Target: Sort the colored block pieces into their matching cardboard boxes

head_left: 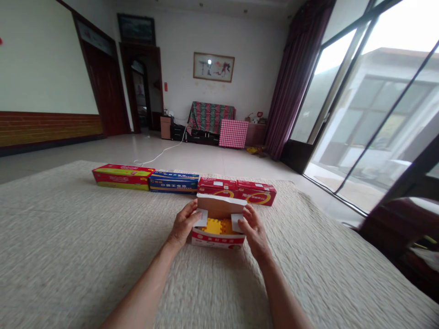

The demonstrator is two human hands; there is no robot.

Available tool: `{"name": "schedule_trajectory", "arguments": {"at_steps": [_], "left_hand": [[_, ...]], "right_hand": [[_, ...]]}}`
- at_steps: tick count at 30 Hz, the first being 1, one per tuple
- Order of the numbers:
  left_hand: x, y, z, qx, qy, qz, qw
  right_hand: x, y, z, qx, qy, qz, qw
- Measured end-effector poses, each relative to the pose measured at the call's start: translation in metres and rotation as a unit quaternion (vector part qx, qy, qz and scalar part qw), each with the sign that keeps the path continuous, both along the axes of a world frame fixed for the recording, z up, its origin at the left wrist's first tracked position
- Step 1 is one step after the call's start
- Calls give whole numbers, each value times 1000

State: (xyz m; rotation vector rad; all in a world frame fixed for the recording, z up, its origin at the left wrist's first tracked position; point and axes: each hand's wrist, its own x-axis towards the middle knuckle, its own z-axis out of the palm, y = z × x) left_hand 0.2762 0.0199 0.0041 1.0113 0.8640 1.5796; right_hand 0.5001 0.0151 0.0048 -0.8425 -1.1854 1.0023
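Observation:
A red and white cardboard box (218, 240) rests on the quilted cover in front of me, its lid raised at the back. Inside lie yellow plastic pieces (214, 226) with toothed edges. My left hand (183, 224) grips the box's left side, its thumb on the white left side flap (201, 218). On the opposite side my right hand (254, 230) holds the box with its thumb at the right side flap (237, 223). Both flaps lean inward over the pieces. The fingers behind the box's sides are partly hidden.
Behind the box stands a row: a red and yellow-green box (121, 177), a blue box (174, 183) and two red boxes (217, 185). The quilted cover (85, 246) spreads all around. Beyond it are a tiled floor with a white cable (164, 150) and glass doors (370, 105) at right.

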Motion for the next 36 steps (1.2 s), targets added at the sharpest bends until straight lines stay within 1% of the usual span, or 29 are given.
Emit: {"name": "schedule_trajectory", "arguments": {"at_steps": [4,6,8,11,13,18,20,22,26,28,32,34,36], "left_hand": [[-1,1,-2,-10,17,16,1000],[-1,1,-3,-10,18,26,999],[-1,0,-3,-6,19,28,999],[-1,-1,-2,0,22,19,1000],[-1,-1,-1,2,21,13,1000],[0,-2,0,-3,4,11,1000],[0,-2,1,-16,-9,9,1000],[-1,-2,3,-25,-17,10,999],[-3,-4,4,2,-22,26,999],[-4,-6,4,15,-11,24,1000],[-3,-9,5,28,45,0,999],[0,-10,7,35,75,10,997],[2,-11,9,42,102,37,993]], "right_hand": [[3,-2,4,0,-54,-8,998],[3,-5,8,14,-80,-21,996],[0,-9,11,51,-115,-37,991],[-5,-15,15,126,-150,-71,978],[-8,-17,15,145,-152,-87,974],[-13,-16,10,94,-148,-105,979],[-15,-16,7,103,-152,-115,976],[-16,-17,6,127,-158,-130,970],[-19,-18,6,142,-155,-147,966],[-20,-19,5,143,-161,-150,965],[-21,-18,2,156,-172,-146,962],[-22,-18,1,160,-168,-142,962],[-21,-18,0,161,-164,-140,963]]}}
